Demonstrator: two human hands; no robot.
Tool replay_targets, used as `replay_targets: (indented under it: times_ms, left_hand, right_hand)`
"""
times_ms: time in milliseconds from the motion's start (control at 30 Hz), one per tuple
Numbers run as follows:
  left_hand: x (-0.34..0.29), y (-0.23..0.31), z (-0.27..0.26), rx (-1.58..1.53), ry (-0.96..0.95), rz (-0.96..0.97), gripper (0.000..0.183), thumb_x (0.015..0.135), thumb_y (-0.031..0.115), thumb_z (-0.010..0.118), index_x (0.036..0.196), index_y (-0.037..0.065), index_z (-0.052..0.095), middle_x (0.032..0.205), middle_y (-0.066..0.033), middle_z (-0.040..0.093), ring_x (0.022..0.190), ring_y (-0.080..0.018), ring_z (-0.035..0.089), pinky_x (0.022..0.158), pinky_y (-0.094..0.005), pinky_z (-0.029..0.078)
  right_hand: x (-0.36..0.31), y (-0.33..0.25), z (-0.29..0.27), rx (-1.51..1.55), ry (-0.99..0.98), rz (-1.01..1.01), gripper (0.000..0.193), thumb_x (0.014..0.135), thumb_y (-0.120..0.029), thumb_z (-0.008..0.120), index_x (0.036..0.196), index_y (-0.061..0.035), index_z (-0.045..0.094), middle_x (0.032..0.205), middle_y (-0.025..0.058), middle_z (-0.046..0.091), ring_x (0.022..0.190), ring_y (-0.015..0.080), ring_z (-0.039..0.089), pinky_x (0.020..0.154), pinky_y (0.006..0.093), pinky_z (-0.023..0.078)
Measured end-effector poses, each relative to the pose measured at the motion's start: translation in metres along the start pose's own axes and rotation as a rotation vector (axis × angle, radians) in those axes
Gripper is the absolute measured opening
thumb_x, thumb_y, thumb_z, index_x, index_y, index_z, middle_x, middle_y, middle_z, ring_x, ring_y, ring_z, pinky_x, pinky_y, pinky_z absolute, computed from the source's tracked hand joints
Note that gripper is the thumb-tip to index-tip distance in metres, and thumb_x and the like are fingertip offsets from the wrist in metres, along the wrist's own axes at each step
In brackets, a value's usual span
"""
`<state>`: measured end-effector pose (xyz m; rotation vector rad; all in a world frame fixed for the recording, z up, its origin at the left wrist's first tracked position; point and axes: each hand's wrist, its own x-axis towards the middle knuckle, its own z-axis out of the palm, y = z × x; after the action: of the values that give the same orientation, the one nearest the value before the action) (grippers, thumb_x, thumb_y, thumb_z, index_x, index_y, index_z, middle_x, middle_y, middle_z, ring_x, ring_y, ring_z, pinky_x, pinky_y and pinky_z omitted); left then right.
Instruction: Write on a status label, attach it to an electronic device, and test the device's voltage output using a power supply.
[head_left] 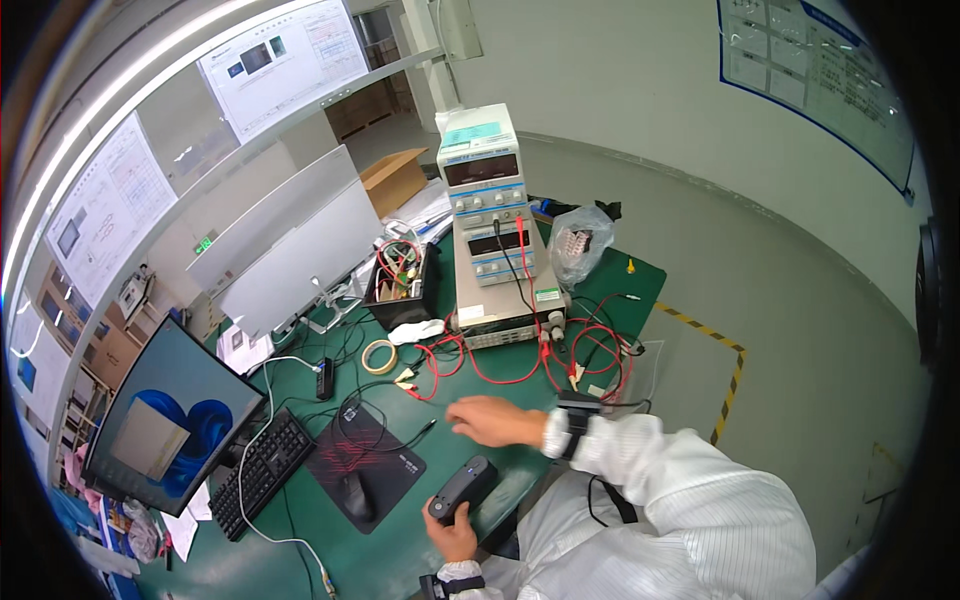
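My left hand grips the near end of a dark handheld device, shaped like a scanner or meter, just above the green bench mat. My right hand hovers flat, fingers spread and pointing left, empty, over the mat near loose red and black test leads. Both arms wear white sleeves, with a dark strap at each wrist.
Stacked bench power supplies stand at the back with red cables. A tape roll, black parts bin, plastic bag, mouse on a pad, keyboard and monitor fill the left.
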<state>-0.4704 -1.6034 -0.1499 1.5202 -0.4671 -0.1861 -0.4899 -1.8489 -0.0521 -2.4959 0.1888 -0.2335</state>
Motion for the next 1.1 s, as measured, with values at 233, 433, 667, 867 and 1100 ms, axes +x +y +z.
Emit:
replay_targets:
  times_ms: [233,433,667,867,1100]
  left_hand:
    - [0.000,0.007,-0.001,-0.032,0.003,-0.050,0.048,0.083,0.003,0.076,0.122,-0.001,0.049,0.100,-0.0071,0.059,0.088,-0.0164,0.057,0.081,-0.0291,0.048]
    - [0.000,0.020,-0.005,-0.087,0.013,-0.108,0.048,0.082,0.003,0.076,0.122,-0.002,0.049,0.102,-0.0080,0.060,0.092,-0.0177,0.058,0.085,-0.0302,0.049]
    - [-0.001,0.019,-0.005,0.194,-0.002,0.053,0.044,0.082,0.016,0.079,0.118,0.001,0.056,0.101,-0.0154,0.067,0.091,-0.0233,0.063,0.084,-0.0352,0.051]
    - [-0.003,0.030,0.005,0.132,-0.022,-0.021,0.043,0.085,0.015,0.076,0.121,0.005,0.055,0.099,-0.0148,0.067,0.089,-0.0233,0.064,0.082,-0.0337,0.051]
    - [0.006,0.025,0.000,0.056,-0.073,-0.027,0.042,0.084,0.014,0.077,0.119,0.004,0.056,0.101,-0.0147,0.067,0.089,-0.0244,0.064,0.081,-0.0345,0.051]
  right_hand:
    - [-0.098,0.067,-0.130,0.179,0.635,0.279,0.021,0.090,-0.023,0.064,0.092,-0.0029,0.069,0.081,0.0158,0.070,0.073,0.0341,0.067,0.066,0.0399,0.052]
    - [-0.130,0.285,-0.145,-0.514,0.775,0.485,0.019,0.088,-0.012,0.058,0.101,-0.0025,0.068,0.096,0.0212,0.068,0.092,0.0411,0.064,0.081,0.0494,0.051]
    - [-0.144,0.327,-0.126,-0.887,0.390,0.564,0.018,0.087,-0.008,0.053,0.099,-0.0049,0.066,0.097,0.0160,0.065,0.096,0.0357,0.062,0.079,0.0469,0.051]
    - [-0.189,0.381,-0.143,-0.733,0.411,0.557,0.012,0.085,-0.003,0.052,0.092,0.0030,0.060,0.095,0.0225,0.062,0.096,0.0394,0.060,0.081,0.0448,0.050]
    - [-0.177,0.164,-0.153,1.033,0.323,0.568,0.007,0.093,-0.016,0.064,0.093,-0.0103,0.060,0.093,0.0001,0.063,0.085,0.0113,0.062,0.075,0.0284,0.050]
